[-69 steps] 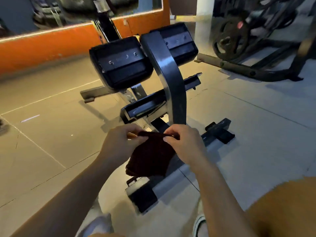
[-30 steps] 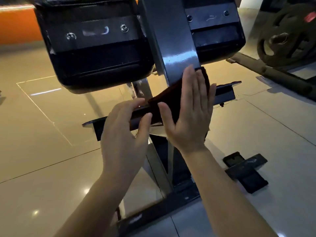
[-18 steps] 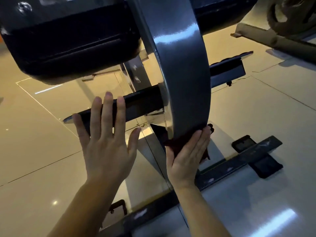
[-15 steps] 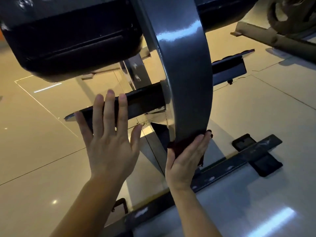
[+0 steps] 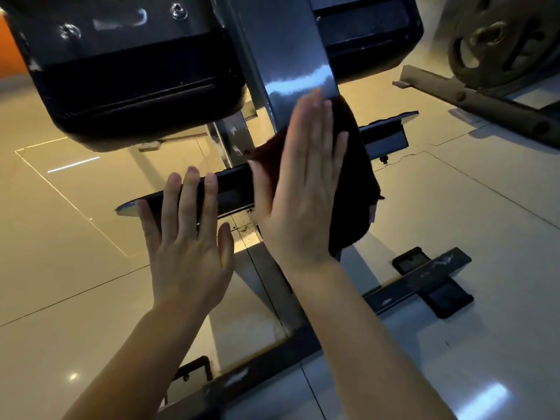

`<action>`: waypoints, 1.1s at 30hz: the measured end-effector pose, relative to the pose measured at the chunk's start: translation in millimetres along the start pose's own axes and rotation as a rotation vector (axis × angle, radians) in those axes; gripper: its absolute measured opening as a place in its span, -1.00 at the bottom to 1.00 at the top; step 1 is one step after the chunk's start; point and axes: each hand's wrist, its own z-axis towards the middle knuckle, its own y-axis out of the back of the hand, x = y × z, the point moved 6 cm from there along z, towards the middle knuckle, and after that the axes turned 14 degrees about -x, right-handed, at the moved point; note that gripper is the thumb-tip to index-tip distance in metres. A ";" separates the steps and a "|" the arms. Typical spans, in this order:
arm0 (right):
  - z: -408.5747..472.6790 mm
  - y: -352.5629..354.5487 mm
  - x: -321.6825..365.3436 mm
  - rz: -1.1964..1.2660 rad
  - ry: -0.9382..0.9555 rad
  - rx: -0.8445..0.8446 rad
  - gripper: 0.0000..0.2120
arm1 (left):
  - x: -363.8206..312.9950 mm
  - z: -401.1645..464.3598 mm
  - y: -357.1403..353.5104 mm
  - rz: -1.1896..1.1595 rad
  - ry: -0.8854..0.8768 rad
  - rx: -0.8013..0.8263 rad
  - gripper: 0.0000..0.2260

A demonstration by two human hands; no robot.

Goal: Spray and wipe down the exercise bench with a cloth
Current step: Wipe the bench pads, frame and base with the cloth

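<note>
Two bare forearms, with no sleeve, watch or band on either, reach up from the bottom edge toward the grey curved steel bench post [image 5: 291, 56], ending in a ringless left hand [image 5: 191, 253] and right hand [image 5: 303, 189] with short, unpainted nails.

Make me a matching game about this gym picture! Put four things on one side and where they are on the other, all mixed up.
Things:
1. dark red cloth
2. left hand
3. round metal weight plate
4. black padded cushion

Places:
A. top right corner
B. flat against the horizontal black bar
C. under the right hand on the curved grey metal upright
D. upper left, beside the upright

Pairs: 1-C, 2-B, 3-A, 4-D
</note>
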 end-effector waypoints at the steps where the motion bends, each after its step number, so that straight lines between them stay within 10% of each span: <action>1: 6.2 0.3 3.0 0.055 0.035 0.021 -0.42 | 0.4 0.0 0.4 0.000 -0.002 0.004 -0.43; 10: -26.9 15.8 -51.5 -0.082 0.171 0.062 -0.44 | 2.5 -0.3 4.0 -0.003 0.036 0.078 -0.43; 27: -255.4 15.5 -91.5 -0.112 -1.067 0.193 -0.16 | -7.2 -160.3 -27.6 -0.348 0.352 0.538 -0.52; 33: -150.2 15.3 -37.2 -0.063 -0.584 0.007 -0.30 | 3.4 -186.2 -20.1 -0.370 0.414 0.579 -0.54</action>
